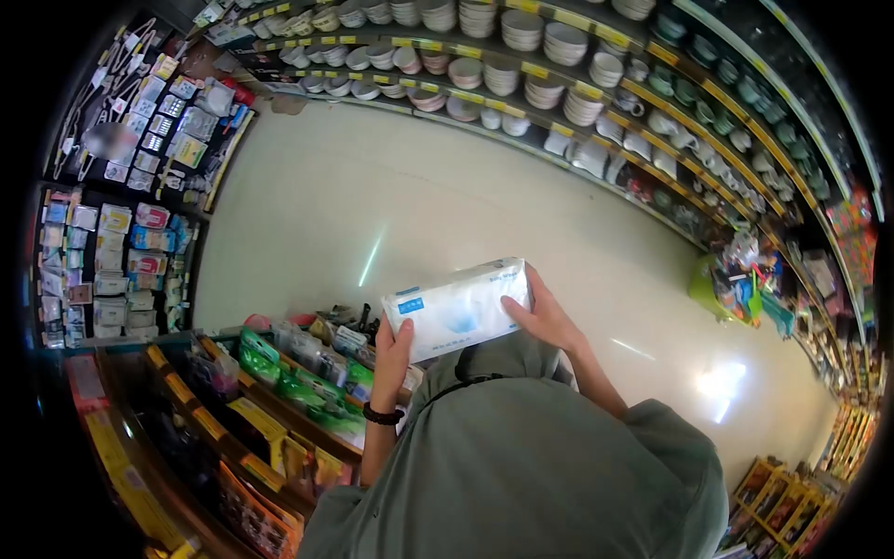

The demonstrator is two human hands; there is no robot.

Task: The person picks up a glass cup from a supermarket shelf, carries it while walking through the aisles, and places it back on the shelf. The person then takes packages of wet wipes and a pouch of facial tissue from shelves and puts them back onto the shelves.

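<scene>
A white soft pack of tissues (475,303) with a small blue label is held level in front of my body, its printed broad face turned up. My left hand (393,349) grips its left end, thumb on the top face and a dark beaded band on the wrist. Around the right end my right hand (547,312) is closed, its thumb pressed on the top face. The fingers beneath the pack are hidden.
Shelves of stacked bowls (545,42) and cups curve across the top and right. Close on my left stands a shelf with green packets (298,387). Hanging packaged goods (112,242) line the far left. A green bin (712,289) stands at the right on the pale floor (307,205).
</scene>
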